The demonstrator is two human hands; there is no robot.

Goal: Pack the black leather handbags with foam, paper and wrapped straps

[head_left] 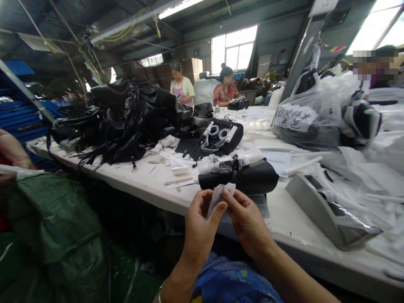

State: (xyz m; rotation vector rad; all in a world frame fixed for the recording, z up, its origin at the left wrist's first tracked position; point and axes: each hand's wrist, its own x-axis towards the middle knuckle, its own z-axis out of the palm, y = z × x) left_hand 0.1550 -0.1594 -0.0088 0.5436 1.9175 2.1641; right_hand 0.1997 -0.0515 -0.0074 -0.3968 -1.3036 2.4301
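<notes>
Between my two hands is a small piece of thin white paper (217,197), held up before the table's front edge. My left hand (202,223) pinches its left side with thumb and fingers. On its right upper corner, my right hand (244,212) grips with the thumb on top. Just behind the paper lies a black handbag (252,179) on its side, with white wrapping (252,155) along its top and a dark strap across it. Part of the bag's near side is hidden by my hands.
A heap of black bags (132,113) covers the table's left. Another black bag (233,141) with wrapped rings lies behind. At right stand a grey tape dispenser (328,214) and a labelled plastic sack (309,130). A person's arm (14,149) holds a green sack (57,214); others sit across.
</notes>
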